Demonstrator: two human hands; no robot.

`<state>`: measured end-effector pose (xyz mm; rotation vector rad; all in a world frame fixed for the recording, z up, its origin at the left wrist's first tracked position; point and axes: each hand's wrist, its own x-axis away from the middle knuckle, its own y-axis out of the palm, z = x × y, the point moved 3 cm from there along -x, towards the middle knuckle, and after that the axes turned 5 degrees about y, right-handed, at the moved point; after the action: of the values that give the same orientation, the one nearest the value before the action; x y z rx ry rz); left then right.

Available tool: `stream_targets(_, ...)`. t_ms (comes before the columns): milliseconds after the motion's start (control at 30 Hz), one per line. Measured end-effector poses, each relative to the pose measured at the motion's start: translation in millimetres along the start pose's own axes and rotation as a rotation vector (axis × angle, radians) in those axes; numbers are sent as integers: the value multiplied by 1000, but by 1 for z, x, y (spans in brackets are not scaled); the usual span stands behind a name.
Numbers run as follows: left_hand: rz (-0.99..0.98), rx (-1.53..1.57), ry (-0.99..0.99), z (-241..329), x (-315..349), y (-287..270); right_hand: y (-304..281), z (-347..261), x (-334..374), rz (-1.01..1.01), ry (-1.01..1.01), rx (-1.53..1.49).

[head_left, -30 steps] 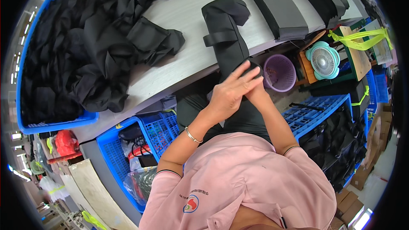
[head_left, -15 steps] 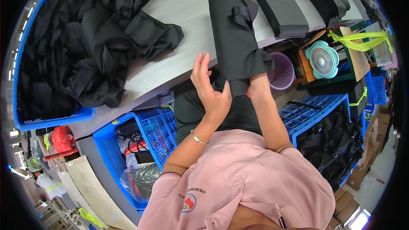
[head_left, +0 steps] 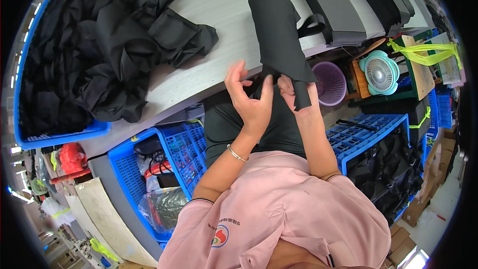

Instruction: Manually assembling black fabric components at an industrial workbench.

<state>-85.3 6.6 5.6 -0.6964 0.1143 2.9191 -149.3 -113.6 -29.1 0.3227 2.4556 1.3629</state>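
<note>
The black fabric piece (head_left: 279, 32), upper centre, turns plain face up, its strap loop (head_left: 309, 31) swinging rightward; the left hand (head_left: 251, 103) is spread beside it (I cannot tell whether the right hand (head_left: 289, 95), half-covered, pinches it).

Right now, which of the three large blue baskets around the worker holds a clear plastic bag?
The lower-left basket: a clear plastic bag shows inside it. The upper-left basket and the right-hand basket instead show black material.
</note>
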Motion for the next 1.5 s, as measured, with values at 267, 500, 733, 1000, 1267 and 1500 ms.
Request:
stream_targets(267,-153,-286,186,-13,0,8,17,1,-4,304,69,-263)
stream_targets(500,-139,75,-51,-12,5,-10,9,-6,-4,857,-50,-321)
stream_targets(733,-182,-62,-23,-14,21,-18,-2,15,-4,426,158,-260)
stream_targets(1000,-264,-227,383,7,0,-2,3,19,-7,461,131,-165)
stream_targets(1267,-285,-80,268,13,11,1,6,20,-7,477,114,-308)
stream_targets(1500,-291,-32,199,4,21,-2,5,28,-8,523,110,-357)
